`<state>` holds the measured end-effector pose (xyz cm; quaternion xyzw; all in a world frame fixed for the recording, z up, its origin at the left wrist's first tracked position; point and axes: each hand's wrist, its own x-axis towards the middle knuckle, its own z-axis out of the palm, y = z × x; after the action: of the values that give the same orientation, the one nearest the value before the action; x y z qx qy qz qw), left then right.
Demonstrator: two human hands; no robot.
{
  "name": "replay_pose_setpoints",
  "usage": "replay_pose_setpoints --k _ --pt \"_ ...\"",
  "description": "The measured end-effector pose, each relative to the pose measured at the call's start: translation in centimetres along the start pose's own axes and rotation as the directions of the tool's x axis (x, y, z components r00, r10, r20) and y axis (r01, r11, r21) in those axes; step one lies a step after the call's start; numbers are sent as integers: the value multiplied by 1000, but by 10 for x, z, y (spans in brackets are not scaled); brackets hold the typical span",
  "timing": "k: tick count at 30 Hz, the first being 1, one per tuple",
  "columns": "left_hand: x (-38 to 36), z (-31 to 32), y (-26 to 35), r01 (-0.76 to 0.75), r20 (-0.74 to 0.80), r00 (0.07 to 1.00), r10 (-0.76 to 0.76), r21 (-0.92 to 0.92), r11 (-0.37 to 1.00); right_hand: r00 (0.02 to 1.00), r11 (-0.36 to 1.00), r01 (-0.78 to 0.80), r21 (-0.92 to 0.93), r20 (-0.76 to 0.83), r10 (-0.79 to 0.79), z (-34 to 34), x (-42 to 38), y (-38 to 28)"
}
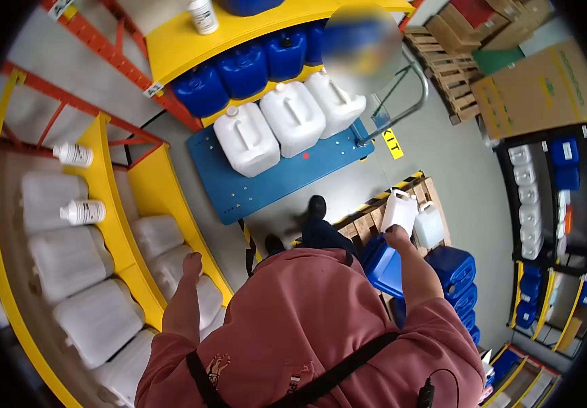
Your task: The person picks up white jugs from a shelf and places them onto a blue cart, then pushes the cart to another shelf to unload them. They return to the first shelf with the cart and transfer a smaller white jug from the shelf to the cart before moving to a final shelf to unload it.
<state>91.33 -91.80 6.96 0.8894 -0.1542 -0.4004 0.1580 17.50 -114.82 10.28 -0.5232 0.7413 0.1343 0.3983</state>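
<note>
My right hand (397, 236) is closed at the top of a blue jerrycan (383, 266), which leans at a slant beside my leg above the wooden pallet (363, 226). The handle itself is hidden under my fingers. Just beyond that hand stands a white jerrycan (400, 209), with a second, smaller-looking white canister (429, 226) to its right. On the other side, my left hand (192, 264) hangs with curled fingers and nothing visible in it. It appears in front of translucent white jerrycans (164, 266) on the lower yellow shelf.
A blue platform trolley (220, 194) carries three white jerrycans (293, 117) ahead. Behind it, blue jerrycans (242, 71) fill a yellow rack shelf. More blue jerrycans (451, 268) stand at my right. White bottles (82, 212) stand on the left rack. Cardboard boxes (538, 88) are at the far right.
</note>
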Motion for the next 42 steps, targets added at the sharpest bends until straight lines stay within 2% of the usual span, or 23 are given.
replay_pose_setpoints --k 2,3,5,7,8,10,11,14,15,16,18,19,21,24,27,28,30,32,35,37,39,41,42 --pt "11 19 88 -76 32 997 76 10 997 987 995 -37 93 -151 51 9 -2 61" --pt "-1 32 149 -171 57 984 170 18 985 986 977 -122 174 -94 140 11 -7 75" --pt "-1 80 248 -306 119 947 300 40 951 989 974 -94 204 -89 114 21 -10 110" --pt "13 150 340 -448 172 882 439 12 894 978 923 -172 344 -51 201 32 -5 137" --pt "-19 180 402 -440 257 876 408 77 895 975 909 -211 360 9 223 28 -8 142" --pt "-49 261 498 -545 390 747 539 -107 832 977 900 -202 386 21 211 26 -3 164" --pt "-57 299 544 -597 408 701 584 -112 794 969 861 -229 455 19 248 24 -2 172" --pt "-102 395 676 -700 477 561 677 -165 695 974 875 -226 428 73 216 3 10 203" --pt "-77 436 720 -712 478 511 715 -231 663 963 838 -254 483 42 267 -3 22 212" --pt "-112 453 760 -716 415 523 744 -259 648 956 824 -227 519 -44 291 -16 28 215" --pt "-101 520 829 -664 403 559 725 -307 682 912 745 -300 595 -51 408 -48 15 223" --pt "-126 536 853 -612 302 613 730 -403 681 896 718 -286 635 -88 435 -53 18 226" --pt "-68 586 922 -504 479 587 653 -414 758 871 656 -300 692 -81 484 -69 24 236" --pt "-94 620 967 -318 440 728 525 -462 828 857 585 -321 745 -34 514 -84 38 236" --pt "-105 635 990 -259 463 765 447 -415 872 845 549 -358 755 11 535 -109 69 249" --pt "-75 645 1005 -280 463 788 406 -318 906 840 535 -379 755 39 540 -117 81 252" --pt "-10 660 1018 -119 612 745 265 -270 955 833 507 -405 761 79 547 -144 111 264" --pt "-51 666 1012 37 590 775 225 -398 917 831 496 -422 759 106 546 -180 145 263" --pt "-101 675 1009 13 472 852 227 -452 892 868 554 -393 734 99 486 -237 201 278" --pt "-132 680 1012 -137 330 900 285 -407 903 853 534 -340 774 14 521 -278 238 277" --pt "-70 705 1014 -114 455 854 252 -309 944 845 531 -265 805 -71 530 -313 273 281" --pt "-105 700 1009 -115 412 872 265 -353 928 878 588 -240 772 -87 472 -362 303 279" --pt "-113 699 1010 -109 474 833 286 -366 924 894 622 -218 752 -102 437 -383 319 277"
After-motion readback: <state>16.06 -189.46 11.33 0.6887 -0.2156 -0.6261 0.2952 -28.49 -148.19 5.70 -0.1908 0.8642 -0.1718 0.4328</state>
